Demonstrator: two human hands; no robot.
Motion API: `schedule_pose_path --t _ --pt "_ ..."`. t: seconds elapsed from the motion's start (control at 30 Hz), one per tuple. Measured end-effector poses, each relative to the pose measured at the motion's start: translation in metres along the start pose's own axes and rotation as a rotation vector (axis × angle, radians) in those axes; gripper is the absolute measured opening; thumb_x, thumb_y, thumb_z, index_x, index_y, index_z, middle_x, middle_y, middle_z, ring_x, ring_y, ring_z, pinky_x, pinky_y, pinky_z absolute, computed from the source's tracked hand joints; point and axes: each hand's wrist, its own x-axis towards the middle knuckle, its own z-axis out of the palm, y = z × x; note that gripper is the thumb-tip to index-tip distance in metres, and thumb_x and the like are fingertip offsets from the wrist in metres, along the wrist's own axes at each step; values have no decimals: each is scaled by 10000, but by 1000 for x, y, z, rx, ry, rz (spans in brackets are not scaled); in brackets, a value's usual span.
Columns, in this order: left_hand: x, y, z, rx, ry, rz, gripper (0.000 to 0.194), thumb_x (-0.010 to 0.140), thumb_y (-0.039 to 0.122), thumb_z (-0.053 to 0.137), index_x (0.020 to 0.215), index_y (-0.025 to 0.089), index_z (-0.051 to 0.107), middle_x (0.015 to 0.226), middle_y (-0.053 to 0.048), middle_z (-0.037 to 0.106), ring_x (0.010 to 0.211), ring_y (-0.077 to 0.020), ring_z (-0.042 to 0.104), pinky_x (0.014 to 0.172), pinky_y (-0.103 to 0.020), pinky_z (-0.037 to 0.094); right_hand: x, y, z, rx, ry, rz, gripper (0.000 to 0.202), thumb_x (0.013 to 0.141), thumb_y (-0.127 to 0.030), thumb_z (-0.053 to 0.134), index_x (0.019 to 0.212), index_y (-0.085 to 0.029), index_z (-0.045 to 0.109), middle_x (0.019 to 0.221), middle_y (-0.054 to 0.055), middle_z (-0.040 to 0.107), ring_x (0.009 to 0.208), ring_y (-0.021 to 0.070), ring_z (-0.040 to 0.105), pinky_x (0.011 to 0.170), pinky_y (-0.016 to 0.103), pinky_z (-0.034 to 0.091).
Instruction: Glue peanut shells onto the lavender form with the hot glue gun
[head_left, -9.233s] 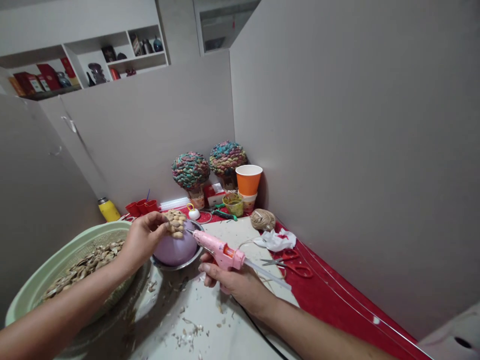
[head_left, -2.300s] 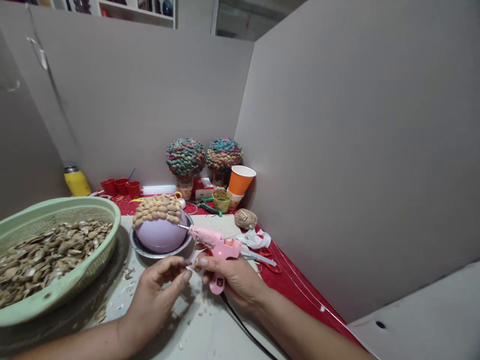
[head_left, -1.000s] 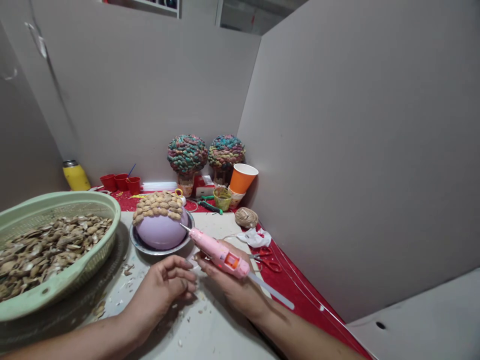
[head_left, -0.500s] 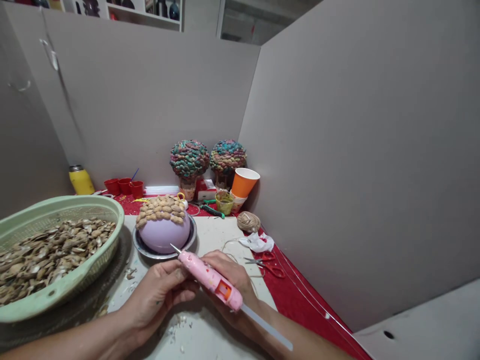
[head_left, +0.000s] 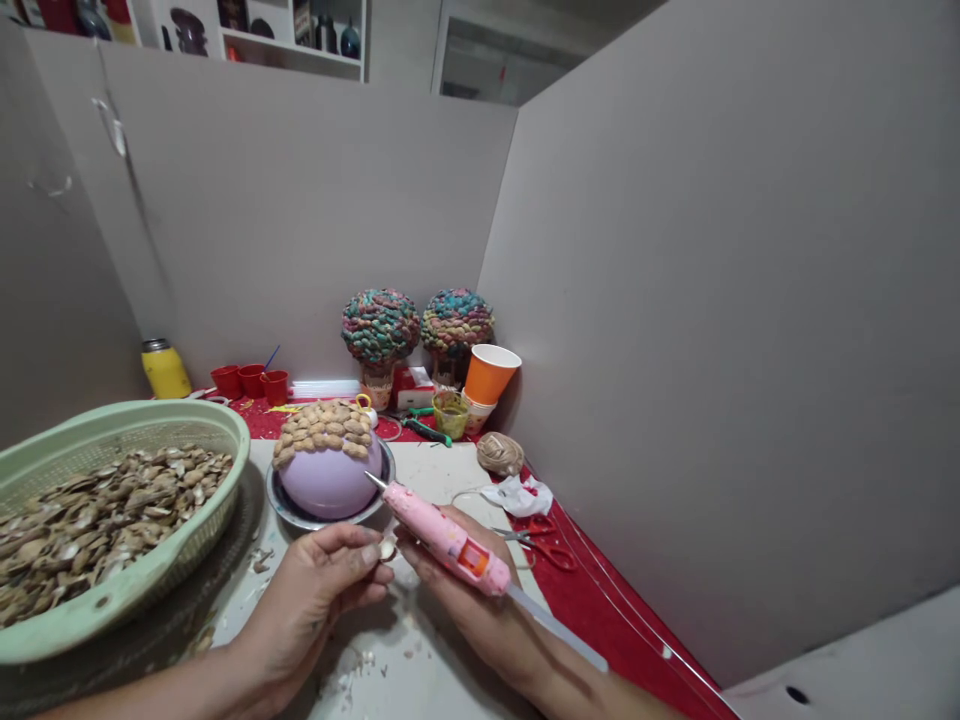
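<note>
My right hand is wrapped round a pink hot glue gun, its metal tip pointing up and left and a clear glue stick poking out of the back. Between the thumb and fingers of my left hand is a small peanut shell half, hollow pale side showing. Just beyond both hands, a lilac balloon rests in a metal bowl. Rows of peanut shells cover the balloon's upper part. The glue gun's tip is close to the balloon's right side; whether they touch I cannot tell.
A green basket of peanut shells stands at left. Behind are red cups, two colourful shell-covered balls, an orange paper cup and pliers. Twine, tissue and red-handled scissors lie at right.
My right hand and the glue gun have shifted right, away from my left hand. The shell half in my left fingers now shows. The whole view has tilted slightly up.
</note>
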Motion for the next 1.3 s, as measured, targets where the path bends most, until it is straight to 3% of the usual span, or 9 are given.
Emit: schedule_pose_path --t 0.23,0.4,0.57,0.83,1.3 --pt "4 -8 -3 81 -37 81 241 646 281 852 750 132 694 686 -21 707 636 -115 639 654 -215 522 1 4 4 90 -62 74 175 831 -333 651 825 -163 609 737 -6 574 650 128 484 602 240 416" --pt "2 -6 -4 62 -88 4 190 761 300 767 760 128 686 715 -30 698 657 -120 650 644 -222 532 2 1 3 109 -81 80 173 818 -327 663 830 -160 615 743 -2 580 655 131 486 614 243 421" --pt "6 -4 -7 -30 -182 -94 126 754 185 768 736 123 660 697 -19 664 670 -118 650 641 -214 539 2 0 2 107 -118 83 166 802 -306 678 775 -170 587 691 -22 543 622 124 463 580 239 401" --pt "8 0 -12 -93 -342 -171 128 765 89 736 887 92 696 783 -50 669 642 -87 629 623 -196 541 3 -4 2 147 -174 45 222 818 -363 682 786 -164 589 708 -15 544 630 123 468 579 232 400" --pt "12 6 -13 -66 -362 -216 202 674 91 813 854 93 719 733 -28 675 635 -99 647 630 -205 558 2 -5 1 135 -149 11 163 801 -325 688 795 -178 618 723 -12 594 636 128 521 598 227 430"
